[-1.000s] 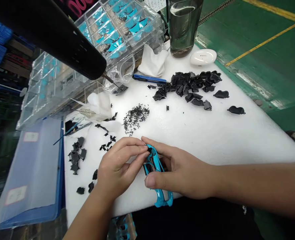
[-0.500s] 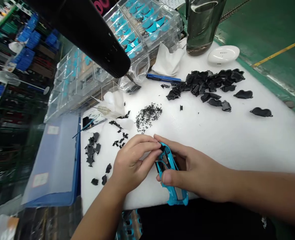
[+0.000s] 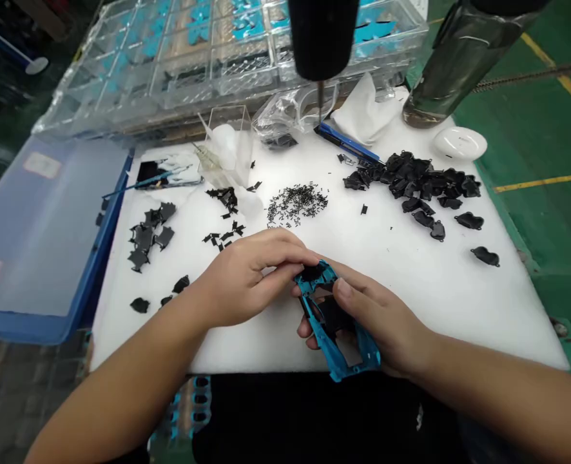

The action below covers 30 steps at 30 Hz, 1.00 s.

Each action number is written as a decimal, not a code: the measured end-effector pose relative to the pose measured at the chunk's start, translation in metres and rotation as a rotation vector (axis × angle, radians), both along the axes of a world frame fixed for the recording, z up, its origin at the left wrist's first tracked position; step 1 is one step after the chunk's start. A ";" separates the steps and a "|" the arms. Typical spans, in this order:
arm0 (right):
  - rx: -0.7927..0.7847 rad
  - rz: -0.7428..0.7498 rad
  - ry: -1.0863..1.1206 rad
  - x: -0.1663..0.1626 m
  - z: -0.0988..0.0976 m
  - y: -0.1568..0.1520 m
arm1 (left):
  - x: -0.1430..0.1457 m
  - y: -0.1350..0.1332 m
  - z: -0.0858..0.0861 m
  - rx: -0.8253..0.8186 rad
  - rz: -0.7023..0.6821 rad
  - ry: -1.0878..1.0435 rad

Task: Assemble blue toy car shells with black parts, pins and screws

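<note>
A glossy turquoise model car shell (image 3: 336,322) is gripped between the left hand (image 3: 251,277) and the right hand (image 3: 377,316), just above the near edge of a white foam pad (image 3: 440,303). The fingers of both hands are curled closed around it, and a dark insert is seen inside its open frame. Beyond the pad, clear compartmented plastic trays (image 3: 218,58) are set out, their cells filled with turquoise pieces and some darker parts. A small clear acrylic box (image 3: 227,151) holds soft white material, and a tall clear bottle (image 3: 464,64) contains murky liquid. A translucent case with a blue rim (image 3: 48,238) lies left of the pad. On the foam, matte black moulded pieces (image 3: 411,187) are heaped at the right, fine black pins (image 3: 295,203) form a loose mound, and flat angular black pieces (image 3: 145,235) are grouped at the left. A black electric screwdriver (image 3: 321,38) is suspended above a blue utility knife (image 3: 346,143).
</note>
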State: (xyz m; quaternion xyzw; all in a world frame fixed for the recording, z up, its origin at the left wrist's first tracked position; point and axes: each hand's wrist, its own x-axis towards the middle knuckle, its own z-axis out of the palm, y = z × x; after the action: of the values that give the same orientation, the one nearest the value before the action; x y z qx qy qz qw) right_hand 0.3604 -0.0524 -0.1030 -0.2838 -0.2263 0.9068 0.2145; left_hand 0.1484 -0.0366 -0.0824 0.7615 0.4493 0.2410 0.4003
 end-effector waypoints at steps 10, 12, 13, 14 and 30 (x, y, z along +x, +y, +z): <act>-0.057 -0.003 -0.003 -0.001 0.002 -0.002 | -0.002 0.001 0.000 0.002 -0.011 -0.039; -0.067 -0.002 0.003 -0.001 0.002 -0.001 | -0.002 0.001 -0.001 0.006 -0.015 -0.044; -0.070 -0.003 0.007 -0.001 0.002 -0.001 | -0.002 0.001 -0.001 0.003 -0.018 -0.046; -0.070 -0.003 0.011 -0.001 0.002 -0.001 | -0.003 0.001 -0.001 -0.002 -0.022 -0.047; -0.057 0.004 -0.008 0.000 -0.001 -0.003 | -0.003 0.001 0.000 0.015 -0.016 -0.049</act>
State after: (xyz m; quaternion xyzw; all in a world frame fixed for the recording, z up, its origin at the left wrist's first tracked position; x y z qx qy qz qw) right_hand 0.3601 -0.0551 -0.1038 -0.2931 -0.2019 0.9120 0.2038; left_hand 0.1458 -0.0352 -0.0826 0.7620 0.4314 0.2595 0.4074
